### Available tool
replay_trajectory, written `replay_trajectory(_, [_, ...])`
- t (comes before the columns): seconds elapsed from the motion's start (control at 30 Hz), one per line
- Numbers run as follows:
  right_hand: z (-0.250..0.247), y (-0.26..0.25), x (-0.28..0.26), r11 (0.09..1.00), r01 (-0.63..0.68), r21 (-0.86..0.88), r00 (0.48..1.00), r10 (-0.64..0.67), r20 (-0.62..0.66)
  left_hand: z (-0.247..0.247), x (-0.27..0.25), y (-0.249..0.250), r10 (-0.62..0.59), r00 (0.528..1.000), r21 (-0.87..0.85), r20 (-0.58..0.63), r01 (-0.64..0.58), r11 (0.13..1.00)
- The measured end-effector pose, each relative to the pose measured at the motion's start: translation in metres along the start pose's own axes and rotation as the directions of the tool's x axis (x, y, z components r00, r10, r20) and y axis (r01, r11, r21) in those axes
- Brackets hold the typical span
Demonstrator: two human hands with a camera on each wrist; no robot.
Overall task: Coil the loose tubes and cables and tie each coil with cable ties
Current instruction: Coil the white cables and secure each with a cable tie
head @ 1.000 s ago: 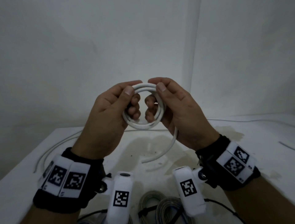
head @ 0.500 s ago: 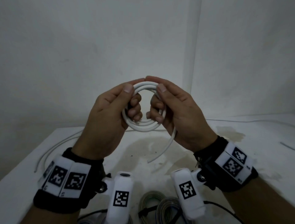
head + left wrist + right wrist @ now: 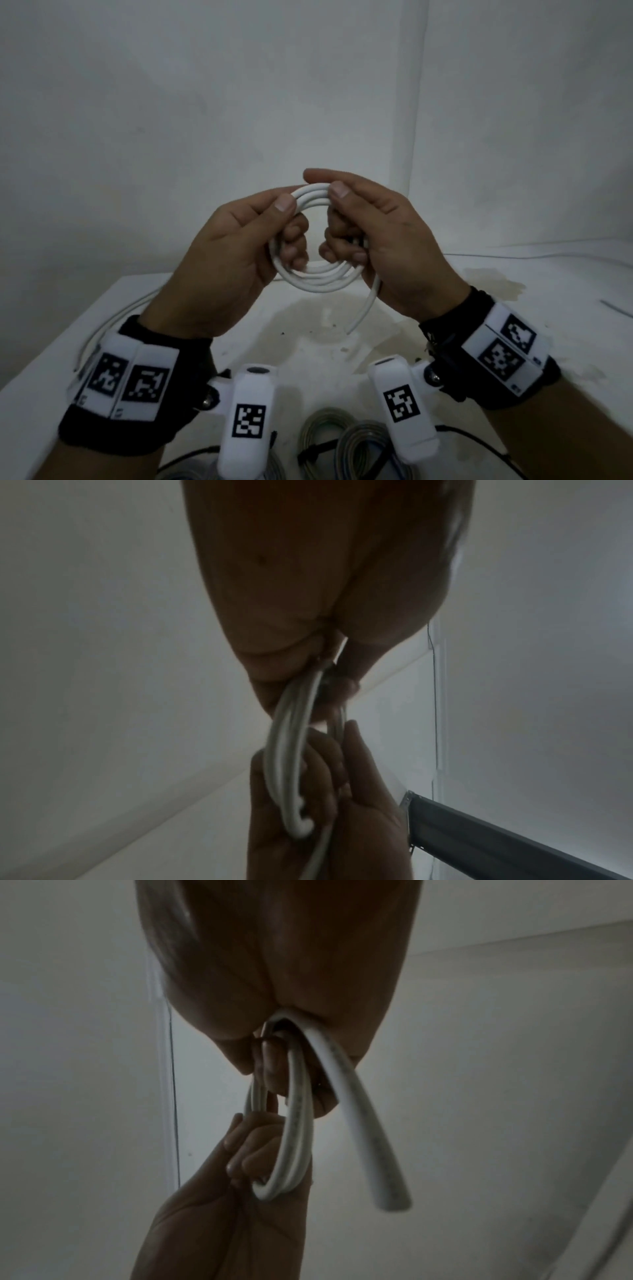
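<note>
Shorter now, smooth white tube (image 3: 318, 279) tail dangles below round coil.

All pictures are dim and a little soft, the wrist views are backlit with dark, blurred palms and bent edges.

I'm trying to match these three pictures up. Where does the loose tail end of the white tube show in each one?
Head: the loose tail hangs below the white coil, under the right hand.
Left wrist: a blurred strand runs down near the bottom centre, probably the tail; its tip is not visible.
Right wrist: it curves down to the right, cut end lowest.
Shared landmark: the white coil, held in both hands.
</note>
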State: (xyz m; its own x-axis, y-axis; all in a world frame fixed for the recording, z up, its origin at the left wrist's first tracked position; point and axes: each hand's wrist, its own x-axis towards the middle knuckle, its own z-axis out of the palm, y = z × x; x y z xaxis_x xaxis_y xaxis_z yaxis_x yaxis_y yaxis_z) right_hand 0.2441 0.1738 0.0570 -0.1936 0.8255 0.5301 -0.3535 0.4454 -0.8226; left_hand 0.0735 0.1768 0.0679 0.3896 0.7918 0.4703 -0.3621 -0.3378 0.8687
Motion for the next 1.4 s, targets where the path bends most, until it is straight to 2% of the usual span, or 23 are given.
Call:
replay_trajectory(0.13, [0.002, 0.001, 0.001, 0.988, 0.0, 0.153, 1.0, -0.002, 0.014, 0.008, 0.003, -0.004, 0.087, 0.987, -0.062, -0.133, -0.096, 0.993])
replay_trajectory(0.37, [0.013, 0.012, -0.001, 0.977, 0.08, 0.198, 0.996, -0.07, -0.06, 0.017, 0.002, -0.008, 0.15, 0.951, -0.125, -0.269, -0.189, 0.974])
replay_trajectory(0.43, [0.015, 0.014, -0.001, 0.965, 0.102, 0.24, 0.99, -0.074, -0.122, 0.021, 0.001, -0.01, 0.126, 0.961, -0.177, -0.247, -0.172, 0.969])
replay_trajectory(0.5, [0.011, 0.011, 0.0, 0.978, 0.112, 0.176, 0.984, -0.084, -0.159, 0.019, 0.0, -0.008, 0.061, 0.988, -0.214, -0.143, -0.091, 0.973])
replay_trajectory(0.57, [0.005, 0.006, 0.001, 0.993, 0.104, 0.057, 0.986, -0.096, -0.134, 0.013, -0.001, -0.003, -0.005, 0.999, -0.156, -0.042, -0.002, 0.988])
replay_trajectory(0.63, [0.001, 0.004, 0.001, 0.997, 0.08, 0.007, 0.992, -0.079, -0.099, 0.008, -0.001, 0.0, -0.025, 1.0, -0.104, -0.019, 0.023, 0.994])
replay_trajectory(0.7, [0.004, 0.005, 0.001, 0.993, 0.052, 0.11, 0.996, -0.043, -0.081, 0.01, -0.001, -0.002, 0.011, 0.997, -0.121, -0.071, -0.019, 0.993])
replay_trajectory(0.77, [0.008, 0.009, 0.001, 0.952, 0.025, 0.305, 0.999, -0.009, -0.054, 0.018, -0.001, -0.007, 0.087, 0.985, -0.139, -0.147, -0.108, 0.984])
replay_trajectory(0.83, [0.009, 0.011, 0.001, 0.908, 0.017, 0.419, 0.999, 0.004, -0.049, 0.023, -0.002, -0.011, 0.141, 0.977, -0.188, -0.16, -0.17, 0.967])
replay_trajectory(0.9, [0.007, 0.01, 0.001, 0.918, 0.033, 0.395, 0.998, -0.007, -0.067, 0.022, -0.002, -0.01, 0.112, 0.99, -0.23, -0.087, -0.129, 0.965])
replay_trajectory(1.0, [0.007, 0.008, 0.0, 0.959, 0.027, 0.281, 0.997, -0.005, -0.076, 0.01, 0.0, -0.003, 0.0, 1.0, -0.139, 0.007, 0.001, 0.99])
replay_trajectory(1.07, [0.009, 0.009, 0.0, 0.966, 0.014, 0.257, 0.998, 0.002, -0.061, 0.007, 0.0, -0.001, -0.003, 0.999, -0.128, -0.034, -0.001, 0.992])
replay_trajectory(1.2, [0.01, 0.012, 0.0, 0.98, 0.051, 0.193, 0.995, -0.034, -0.089, 0.015, 0.0, -0.005, 0.099, 0.981, -0.135, -0.165, -0.121, 0.983])
replay_trajectory(1.4, [0.018, 0.02, -0.004, 0.987, 0.098, 0.13, 0.992, -0.086, -0.092, 0.014, 0.002, -0.005, 0.161, 0.953, -0.118, -0.257, -0.196, 0.973])
